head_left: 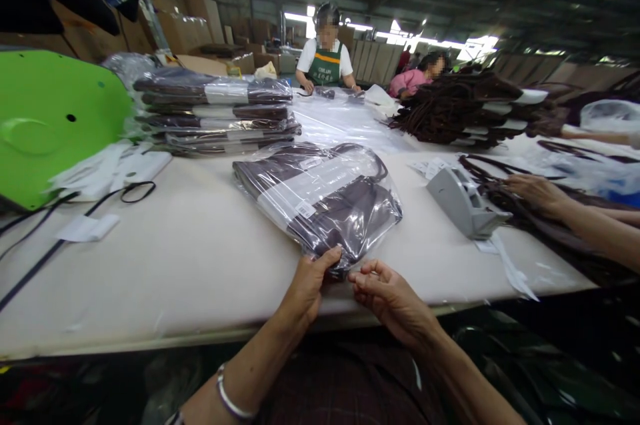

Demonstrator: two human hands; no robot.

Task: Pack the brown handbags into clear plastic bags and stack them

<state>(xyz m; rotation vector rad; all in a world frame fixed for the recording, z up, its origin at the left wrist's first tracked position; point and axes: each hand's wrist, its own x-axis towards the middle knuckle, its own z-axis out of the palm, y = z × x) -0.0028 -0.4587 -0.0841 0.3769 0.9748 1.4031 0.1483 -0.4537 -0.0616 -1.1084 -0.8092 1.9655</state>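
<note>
A folded dark brown bag (pixel 350 195) with cord-like handles lies in a clear plastic sleeve on the table. Around it runs a white band (pixel 320 178), and a small barcode label (pixel 305 208) sits near the middle. My left hand (pixel 307 285) grips the package's near corner, thumb on top and fingers hidden beneath. Just to the right, my right hand (pixel 387 295) is closed in a pinch at the plastic's near edge. Whatever lies between its fingertips is too small to make out.
Wrapped packages (pixel 215 112) are stacked at back left, beside a green panel (pixel 60 118) and white tags (pixel 107 168). At right stand a grey tape dispenser (pixel 463 202) and a brown pile (pixel 465 108). A co-worker's hand (pixel 537 192) handles brown straps; another person (pixel 325 62) works opposite.
</note>
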